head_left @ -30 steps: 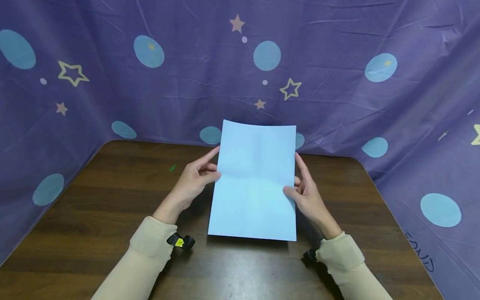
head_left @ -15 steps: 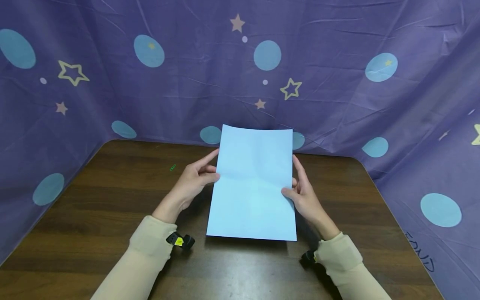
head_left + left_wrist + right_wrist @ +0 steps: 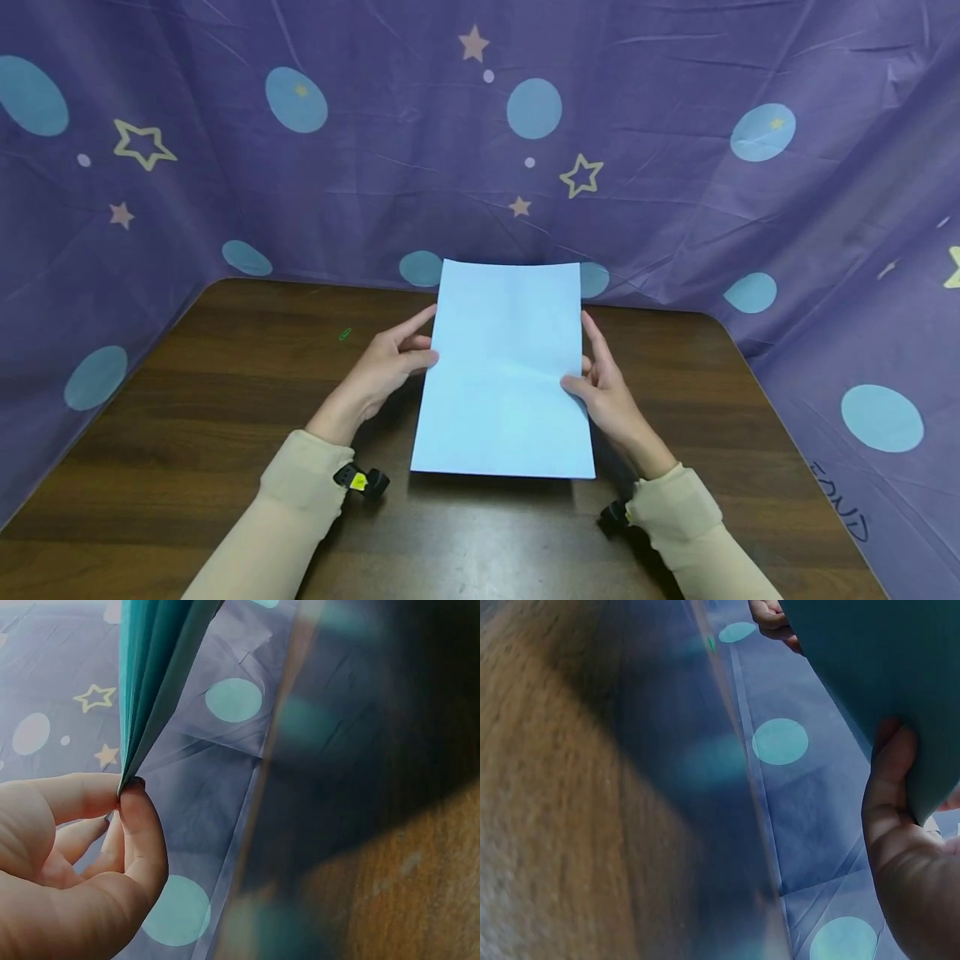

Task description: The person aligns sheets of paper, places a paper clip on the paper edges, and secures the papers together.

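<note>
Light blue paper [image 3: 498,367] is held up over the table between both hands, its far edge raised in front of the curtain. My left hand [image 3: 382,362] pinches its left edge, thumb on the near face and fingers behind. On the opposite edge, my right hand [image 3: 611,392] grips it with the thumb in front and the index finger stretched up along the side. Seen edge-on in the left wrist view, the paper [image 3: 157,675] shows several layers or folds meeting at the pinch. The right wrist view shows its shaded back, with fingers against it.
A small green paper clip [image 3: 345,334] lies on the brown wooden table [image 3: 225,417], left of the left hand. A purple curtain [image 3: 375,125] with stars and blue dots hangs behind the table and along both sides.
The paper's far edge has dropped a little and its top right corner has shifted left. My right hand has moved slightly left; both hands keep their hold.
</note>
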`<state>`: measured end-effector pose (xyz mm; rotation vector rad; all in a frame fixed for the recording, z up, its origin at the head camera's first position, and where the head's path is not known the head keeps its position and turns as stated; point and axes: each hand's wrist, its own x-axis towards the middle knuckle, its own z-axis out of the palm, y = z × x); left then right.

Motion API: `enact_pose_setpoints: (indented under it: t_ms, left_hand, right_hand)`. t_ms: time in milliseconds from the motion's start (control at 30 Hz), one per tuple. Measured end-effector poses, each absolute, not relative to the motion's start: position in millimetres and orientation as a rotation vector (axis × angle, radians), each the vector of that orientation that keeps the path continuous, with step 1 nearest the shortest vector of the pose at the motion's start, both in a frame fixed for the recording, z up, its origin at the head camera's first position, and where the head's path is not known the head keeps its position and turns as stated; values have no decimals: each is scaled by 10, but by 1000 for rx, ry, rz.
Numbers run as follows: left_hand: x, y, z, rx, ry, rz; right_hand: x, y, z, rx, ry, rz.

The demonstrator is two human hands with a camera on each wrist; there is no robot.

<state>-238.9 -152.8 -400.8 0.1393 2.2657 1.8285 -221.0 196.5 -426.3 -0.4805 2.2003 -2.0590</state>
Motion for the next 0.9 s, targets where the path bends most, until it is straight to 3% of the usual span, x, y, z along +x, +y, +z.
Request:
enact_pose_setpoints:
  t_ms: [900]
  left_hand:
    - [-2388,-1553,-4040,130,2241,1799]
  right_hand:
    - [-2220,1957,-4278,-402,2137,-2069]
